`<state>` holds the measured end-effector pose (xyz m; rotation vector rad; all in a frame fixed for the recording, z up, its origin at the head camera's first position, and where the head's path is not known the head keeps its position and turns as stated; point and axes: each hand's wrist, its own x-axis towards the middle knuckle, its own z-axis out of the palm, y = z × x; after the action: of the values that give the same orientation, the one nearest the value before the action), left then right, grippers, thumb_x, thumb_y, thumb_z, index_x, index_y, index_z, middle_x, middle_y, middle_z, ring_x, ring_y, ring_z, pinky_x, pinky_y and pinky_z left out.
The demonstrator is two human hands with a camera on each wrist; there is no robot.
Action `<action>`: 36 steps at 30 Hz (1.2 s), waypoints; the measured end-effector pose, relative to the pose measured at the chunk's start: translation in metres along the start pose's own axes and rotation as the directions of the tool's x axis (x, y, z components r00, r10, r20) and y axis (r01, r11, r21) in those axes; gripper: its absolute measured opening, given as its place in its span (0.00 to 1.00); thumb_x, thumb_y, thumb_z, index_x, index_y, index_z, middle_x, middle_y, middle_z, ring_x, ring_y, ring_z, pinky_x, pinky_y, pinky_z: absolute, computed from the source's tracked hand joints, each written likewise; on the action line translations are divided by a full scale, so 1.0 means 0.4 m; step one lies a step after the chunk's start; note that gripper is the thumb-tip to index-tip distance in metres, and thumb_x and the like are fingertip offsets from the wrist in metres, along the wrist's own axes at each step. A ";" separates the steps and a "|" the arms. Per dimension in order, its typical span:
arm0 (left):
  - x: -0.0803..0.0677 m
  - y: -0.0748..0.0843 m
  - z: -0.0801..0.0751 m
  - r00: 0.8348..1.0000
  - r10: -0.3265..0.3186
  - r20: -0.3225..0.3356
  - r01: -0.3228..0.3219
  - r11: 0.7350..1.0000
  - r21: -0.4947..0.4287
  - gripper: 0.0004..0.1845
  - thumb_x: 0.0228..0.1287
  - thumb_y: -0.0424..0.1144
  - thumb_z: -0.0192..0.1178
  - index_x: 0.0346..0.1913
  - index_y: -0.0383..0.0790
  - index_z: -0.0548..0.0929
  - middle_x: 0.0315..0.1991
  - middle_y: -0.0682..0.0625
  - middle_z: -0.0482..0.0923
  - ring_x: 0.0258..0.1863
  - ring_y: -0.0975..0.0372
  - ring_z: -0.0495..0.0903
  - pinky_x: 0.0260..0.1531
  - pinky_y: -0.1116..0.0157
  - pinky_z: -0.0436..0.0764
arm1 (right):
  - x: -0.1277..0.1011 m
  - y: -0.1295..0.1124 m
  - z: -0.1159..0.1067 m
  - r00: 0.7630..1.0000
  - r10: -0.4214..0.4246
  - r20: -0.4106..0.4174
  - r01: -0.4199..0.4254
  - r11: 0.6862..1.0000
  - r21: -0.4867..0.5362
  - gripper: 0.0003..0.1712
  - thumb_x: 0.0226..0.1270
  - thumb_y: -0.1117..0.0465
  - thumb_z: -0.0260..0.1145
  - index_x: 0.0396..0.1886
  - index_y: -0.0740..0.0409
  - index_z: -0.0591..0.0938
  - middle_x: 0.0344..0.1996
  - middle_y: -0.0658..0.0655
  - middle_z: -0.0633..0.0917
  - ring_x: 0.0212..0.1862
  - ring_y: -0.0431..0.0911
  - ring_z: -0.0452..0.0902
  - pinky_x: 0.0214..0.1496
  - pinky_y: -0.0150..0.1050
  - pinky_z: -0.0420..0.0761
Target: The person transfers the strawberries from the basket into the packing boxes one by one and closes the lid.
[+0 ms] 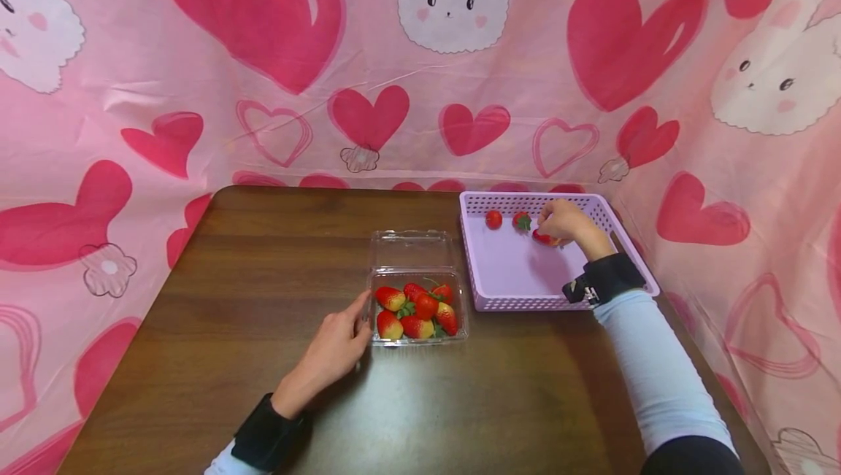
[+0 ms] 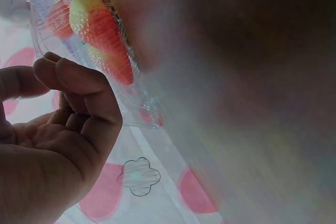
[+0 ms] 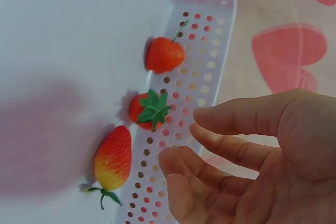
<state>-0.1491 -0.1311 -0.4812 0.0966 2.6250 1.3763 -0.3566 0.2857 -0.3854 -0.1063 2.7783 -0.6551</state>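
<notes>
left hand (image 1: 331,347) slack beside glossy clamshell (image 1: 417,309) | right hand (image 1: 563,221) grip loose, empty, above perforated basket (image 1: 506,271)

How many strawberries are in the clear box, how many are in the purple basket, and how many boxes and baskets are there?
Strawberries in the clear box: 6, as far as the head view shows
Strawberries in the purple basket: 3, counted in the right wrist view
Clear boxes: 1
Purple baskets: 1
Total: 9 strawberries and 2 containers, 11 things
</notes>
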 end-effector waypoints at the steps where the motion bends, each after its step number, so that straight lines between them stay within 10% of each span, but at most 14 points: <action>1: 0.000 0.000 0.000 1.000 0.002 0.000 -0.002 1.000 0.000 0.36 0.74 0.32 0.63 0.81 0.35 0.64 0.21 0.49 0.73 0.16 0.58 0.73 0.20 0.66 0.76 | 0.002 0.005 -0.001 1.000 0.007 0.008 -0.007 1.000 0.011 0.09 0.69 0.64 0.65 0.39 0.68 0.79 0.32 0.61 0.78 0.36 0.57 0.79 0.38 0.50 0.88; 23: 0.003 0.002 -0.004 1.000 0.021 -0.023 -0.020 0.999 0.028 0.35 0.74 0.31 0.61 0.80 0.34 0.65 0.19 0.50 0.70 0.13 0.59 0.70 0.16 0.66 0.71 | 0.043 0.059 0.006 0.994 0.092 0.059 -0.088 0.994 -0.067 0.21 0.69 0.62 0.63 0.55 0.72 0.75 0.47 0.70 0.77 0.48 0.62 0.76 0.48 0.60 0.84; 36: 0.003 -0.001 -0.002 1.000 0.022 -0.018 -0.022 1.000 0.018 0.35 0.74 0.31 0.61 0.81 0.34 0.64 0.19 0.51 0.70 0.13 0.59 0.71 0.16 0.66 0.72 | 0.069 0.091 0.011 0.977 0.151 0.151 -0.161 0.985 0.061 0.28 0.72 0.63 0.61 0.66 0.73 0.69 0.57 0.74 0.71 0.58 0.67 0.72 0.56 0.66 0.81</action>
<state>-0.1505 -0.1319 -0.4811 0.1160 2.6591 1.3676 -0.3820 0.3127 -0.4125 0.0762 2.5876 -0.6791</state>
